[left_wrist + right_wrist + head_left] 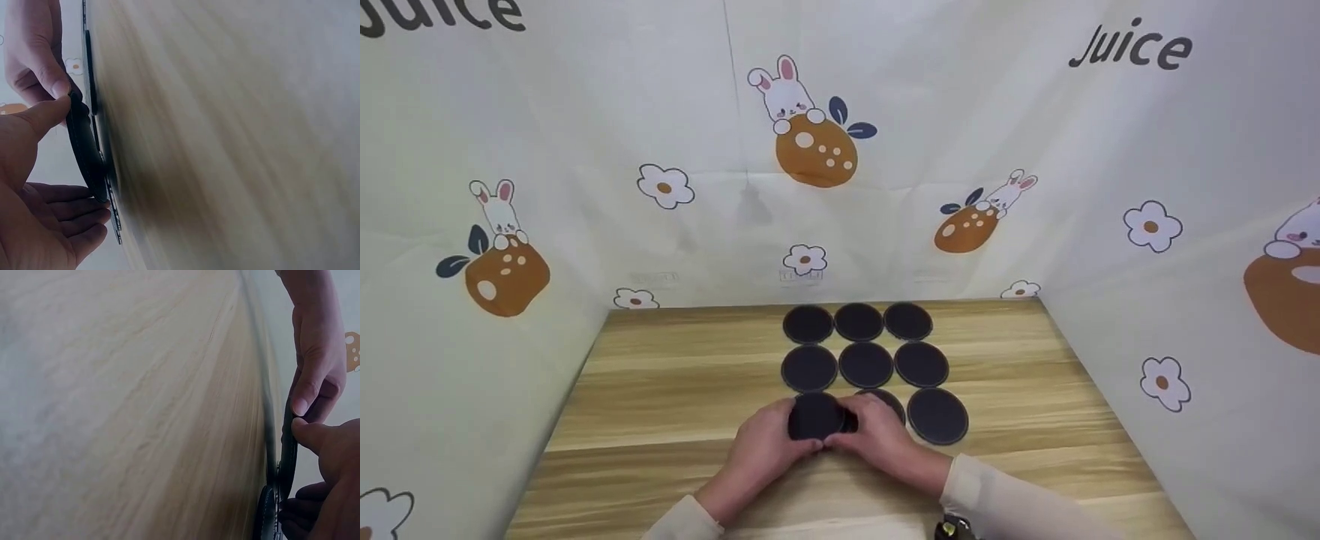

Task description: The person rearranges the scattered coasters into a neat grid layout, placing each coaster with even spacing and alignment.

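A black round coaster [816,416] with a stitched rim is held at the near left of the coaster layout. In the left wrist view this coaster [84,149] is tilted, its lower edge close to the tabletop. My left hand [765,442] grips it from the left, thumb at the near edge and fingers at the far side. From the right, my right hand [881,435] pinches the same coaster, the two thumb tips nearly meeting. Behind the right hand, another coaster [889,401] is partly covered. A dark edge shows under the right fingers; what it belongs to is unclear.
Several matching coasters lie flat in rows beyond the hands, among them a middle one [866,365] and a near right one [937,416]. The wood-grain table [675,382] is enclosed by printed cloth walls [697,240] at the back and both sides.
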`<state>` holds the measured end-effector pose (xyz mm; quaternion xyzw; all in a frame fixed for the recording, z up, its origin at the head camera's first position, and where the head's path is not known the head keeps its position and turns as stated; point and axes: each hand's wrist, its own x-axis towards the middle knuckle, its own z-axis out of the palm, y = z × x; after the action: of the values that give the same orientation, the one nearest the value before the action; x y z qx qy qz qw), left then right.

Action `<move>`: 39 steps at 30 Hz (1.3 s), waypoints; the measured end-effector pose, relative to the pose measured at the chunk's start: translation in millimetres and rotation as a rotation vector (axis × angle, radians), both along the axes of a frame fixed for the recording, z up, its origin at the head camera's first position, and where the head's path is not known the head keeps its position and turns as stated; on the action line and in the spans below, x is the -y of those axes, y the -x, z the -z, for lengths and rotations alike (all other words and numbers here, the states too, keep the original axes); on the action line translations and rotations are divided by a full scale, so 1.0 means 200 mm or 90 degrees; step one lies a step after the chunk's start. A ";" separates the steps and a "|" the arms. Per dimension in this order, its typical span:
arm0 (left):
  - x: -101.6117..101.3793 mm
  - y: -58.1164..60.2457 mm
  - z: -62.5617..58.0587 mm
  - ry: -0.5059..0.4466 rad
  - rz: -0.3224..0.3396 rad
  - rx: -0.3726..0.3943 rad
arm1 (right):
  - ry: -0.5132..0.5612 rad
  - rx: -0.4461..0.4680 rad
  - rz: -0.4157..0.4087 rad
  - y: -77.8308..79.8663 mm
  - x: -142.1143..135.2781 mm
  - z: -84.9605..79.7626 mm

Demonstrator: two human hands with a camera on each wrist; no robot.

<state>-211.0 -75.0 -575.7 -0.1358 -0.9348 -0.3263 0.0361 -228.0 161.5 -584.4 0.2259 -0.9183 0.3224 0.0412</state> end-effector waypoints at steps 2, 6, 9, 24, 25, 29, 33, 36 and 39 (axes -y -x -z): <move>0.00 0.00 0.00 0.000 0.003 -0.005 | -0.006 -0.002 -0.001 0.00 0.00 0.00; 0.00 -0.01 0.01 0.006 0.011 -0.019 | -0.022 -0.009 -0.002 -0.01 0.00 0.00; -0.01 -0.01 0.01 0.018 0.012 -0.023 | -0.042 -0.022 -0.008 -0.01 0.01 0.00; -0.06 -0.02 0.02 0.105 0.018 -0.086 | -0.215 -0.149 -0.031 -0.03 0.01 0.01; -0.07 -0.02 0.02 0.109 0.018 -0.089 | -0.217 -0.152 -0.031 -0.02 0.01 0.01; -0.07 -0.02 0.03 0.113 0.018 -0.089 | -0.218 -0.155 -0.034 -0.03 0.01 0.01; -0.07 -0.02 0.02 0.105 0.020 -0.082 | -0.215 -0.150 -0.030 -0.03 0.00 0.01; -0.06 -0.01 0.01 0.097 0.020 -0.061 | -0.198 -0.149 -0.034 -0.02 0.00 0.00; -0.05 0.00 -0.01 0.092 0.018 -0.031 | -0.154 -0.159 -0.053 0.01 -0.04 0.04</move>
<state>-211.3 -65.1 -574.6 -0.1590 -0.9526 -0.2553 0.0448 -230.6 168.7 -593.0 0.3055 -0.9279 0.1808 0.1138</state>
